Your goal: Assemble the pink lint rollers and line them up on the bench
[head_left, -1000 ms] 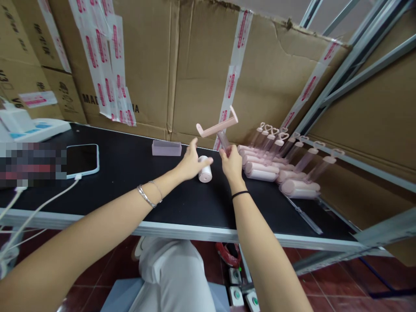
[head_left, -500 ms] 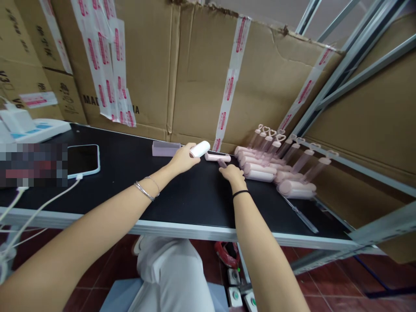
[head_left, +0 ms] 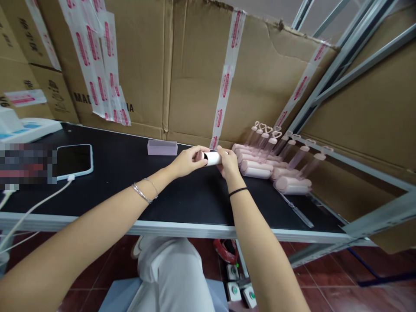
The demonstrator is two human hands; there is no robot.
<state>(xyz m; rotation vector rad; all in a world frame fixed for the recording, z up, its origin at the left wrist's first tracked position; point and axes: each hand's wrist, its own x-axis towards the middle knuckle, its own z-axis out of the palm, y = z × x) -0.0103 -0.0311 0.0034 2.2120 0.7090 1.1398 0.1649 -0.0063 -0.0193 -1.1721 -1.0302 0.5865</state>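
Both hands meet over the black tabletop, around a small white and pink cylinder (head_left: 213, 159). My left hand (head_left: 190, 160) is closed on its pink left end, where a dark patch shows between fingers and thumb. My right hand (head_left: 229, 161) grips the right end, with thumb and fingers wrapped round it. The fingers hide both ends of the cylinder. To the right of my right hand stand rows of pink and white cylinders (head_left: 256, 169) with clear tubes and heart-shaped loops (head_left: 275, 135) rising from them. A lilac open box (head_left: 162, 148) lies left of my left hand.
A screwdriver (head_left: 299, 213) with a clear handle lies near the right front edge. A phone (head_left: 75, 160) on a white cable and a power strip (head_left: 35, 131) are at the left. Taped cardboard (head_left: 191, 73) walls the back, and a metal rack (head_left: 328, 82) stands at the right.
My right hand has lifted from the tabletop and come to the cylinder held by my left hand. Both hands now grip it. My view has shifted slightly.
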